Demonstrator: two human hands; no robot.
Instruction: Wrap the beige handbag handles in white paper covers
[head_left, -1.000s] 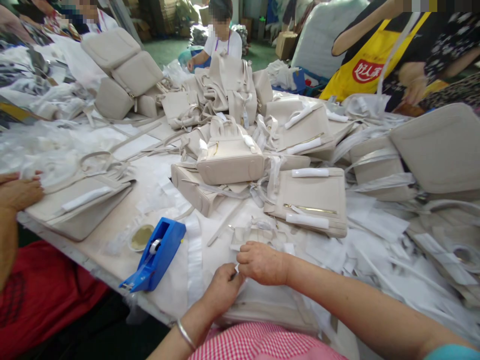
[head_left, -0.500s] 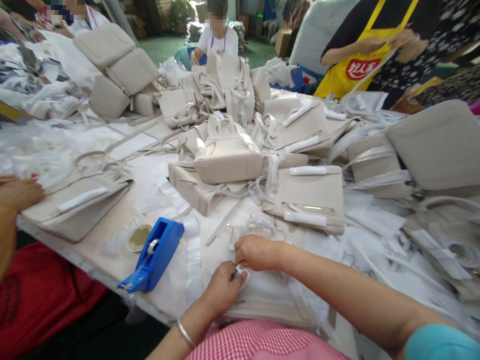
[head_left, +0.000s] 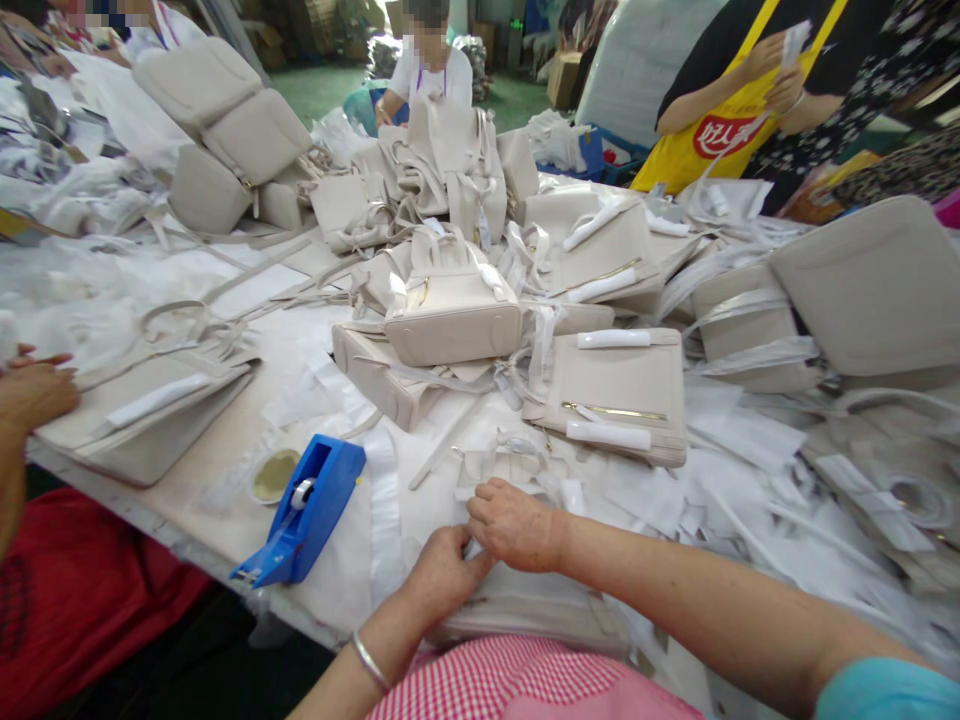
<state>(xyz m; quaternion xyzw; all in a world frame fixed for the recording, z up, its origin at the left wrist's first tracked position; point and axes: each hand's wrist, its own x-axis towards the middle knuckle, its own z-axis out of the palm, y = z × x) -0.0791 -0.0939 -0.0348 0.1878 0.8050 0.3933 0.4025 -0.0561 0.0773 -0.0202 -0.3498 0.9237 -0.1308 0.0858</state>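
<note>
since half a second ago the scrap [head_left: 472, 547] has gone from a plain white patch to a sliver among the fingers, and the co-worker [head_left: 720, 110] at one o'clock now holds a white strip [head_left: 796, 42] upright. the left forearm slants in from seven o'clock, the right from four, and the hands meet at the near edge of the table [head_left: 341, 590]. the left hand [head_left: 450, 568] is nearly closed, thumb against fingers, pinching the scrap. the right hand [head_left: 511, 525] lies knuckles up, fingers curled in to touch the left; whether it grips the scrap too, i cannot tell. the near bag [head_left: 536, 622] lies flat at five o'clock from the hands, partly hidden; the tape holder [head_left: 304, 515] sits at ten, the zip bag [head_left: 611, 385] at one.
</note>
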